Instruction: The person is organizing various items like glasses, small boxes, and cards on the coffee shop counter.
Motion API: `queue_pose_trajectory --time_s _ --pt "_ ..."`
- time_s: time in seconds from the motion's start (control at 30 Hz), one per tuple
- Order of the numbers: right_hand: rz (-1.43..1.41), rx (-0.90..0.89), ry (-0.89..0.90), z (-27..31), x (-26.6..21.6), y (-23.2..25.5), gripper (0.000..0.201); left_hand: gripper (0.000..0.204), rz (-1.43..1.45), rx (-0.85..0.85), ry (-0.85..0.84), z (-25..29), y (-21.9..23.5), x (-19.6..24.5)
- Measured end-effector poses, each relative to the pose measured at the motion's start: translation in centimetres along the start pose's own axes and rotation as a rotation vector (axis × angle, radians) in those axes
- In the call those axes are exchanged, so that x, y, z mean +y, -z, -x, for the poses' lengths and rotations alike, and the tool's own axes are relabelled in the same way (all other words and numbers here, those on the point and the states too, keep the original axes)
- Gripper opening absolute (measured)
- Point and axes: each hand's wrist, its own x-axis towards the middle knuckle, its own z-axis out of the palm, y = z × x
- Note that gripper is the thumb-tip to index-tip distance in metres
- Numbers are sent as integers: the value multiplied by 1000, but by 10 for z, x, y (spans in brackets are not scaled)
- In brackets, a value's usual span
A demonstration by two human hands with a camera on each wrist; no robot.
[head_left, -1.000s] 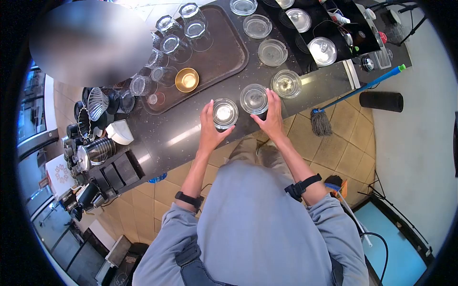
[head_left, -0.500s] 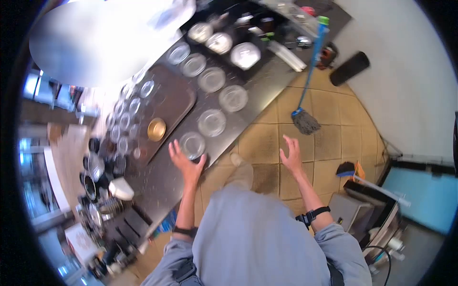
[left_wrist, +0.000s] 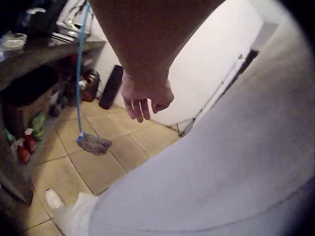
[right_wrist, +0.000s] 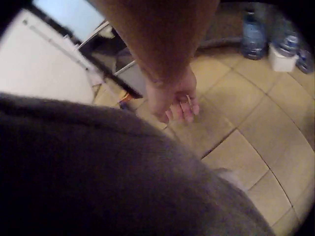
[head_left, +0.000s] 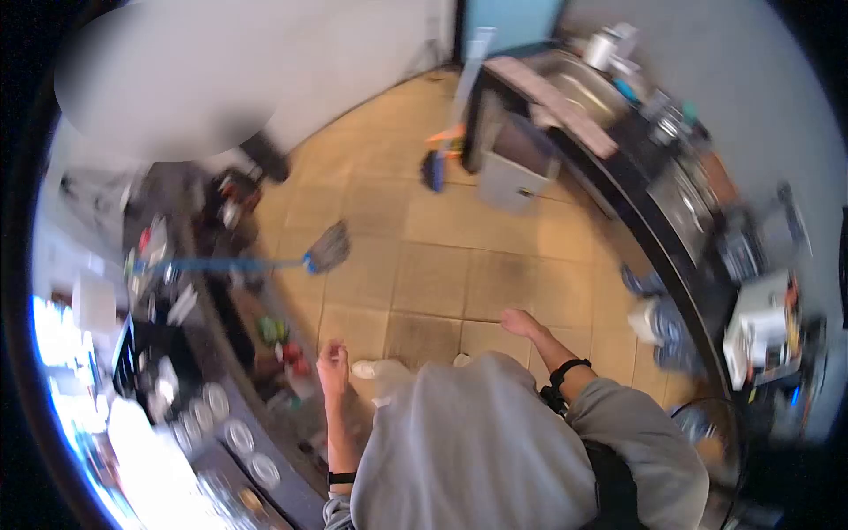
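Note:
My left hand (head_left: 333, 371) hangs over the tiled floor beside the dark counter, its fingers loosely curled around nothing. In the left wrist view the same hand (left_wrist: 146, 96) dangles with nothing in it. My right hand (head_left: 523, 323) is out over the floor on the other side of my body. Seen from the right wrist, that hand (right_wrist: 174, 98) also holds nothing, fingers relaxed and bent. Several round glass dishes (head_left: 263, 471) stand on the counter (head_left: 296, 495) at the lower left, well away from both hands.
A blue-handled mop (head_left: 329, 247) leans at the left counter. Ahead are a grey bin (head_left: 515, 181) and a broom (head_left: 433, 168). A second counter with a sink (head_left: 583, 88) curves along the right, with large water bottles (head_left: 676, 340) below it.
Both hands have left the glass dishes, the right first, then the left. My body has turned right, so the dish counter now lies at the lower left and the sink counter has come into view.

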Motion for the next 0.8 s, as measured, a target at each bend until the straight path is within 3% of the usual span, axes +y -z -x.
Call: queue_pose_trajectory --time_s 0.07,0.1,0.13,0.17,0.2,0.23,0.27,0.33,0.37,0.43,0.47,0.53,0.63,0.7,0.77,0.8 --pt "-43 73 -162 34 89 6 28 22 -48 -167 -115 -53 -59 24" --pt "-67 166 -126 57 126 8 29 25 -66 -300 -60 -72 -86 33" --pt "-85 262 -92 73 149 11 30 29 -94 -431 -4 -95 -112 36" --pt "-124 314 -134 94 150 22 30 29 -126 -504 -73 -132 -143 19" --pt "-251 318 -279 127 144 42 30 29 -149 -560 -126 -156 -172 1" --pt "-382 319 -419 150 143 56 31 28 -143 -746 61 -165 -190 -5" --pt "-412 354 -443 163 144 67 31 27 -149 -923 256 -181 -207 2" --pt "-770 302 -639 181 155 82 30 25 -514 -995 286 -190 -239 44" --pt "-797 326 -657 178 163 92 30 25 -538 -1016 259 -201 -250 68" --pt "-690 506 -513 169 200 108 25 26 -631 -1086 353 -220 -286 104" --pt "-704 525 -537 167 216 118 25 26 -648 -1108 333 -236 -313 122" --pt "-610 747 -438 158 243 150 24 26 -852 -1145 426 -260 -357 146" --pt "-674 730 -428 173 248 313 23 25 -825 -1111 486 -322 -462 224" --pt "-757 913 -411 176 264 385 26 23 -672 -1341 75 -339 -549 281" --pt "-813 1025 -367 169 285 439 27 23 -735 -1488 -185 -350 -605 355" --pt "-856 1133 -314 170 294 462 30 24 -514 -1565 -419 -346 -632 395"
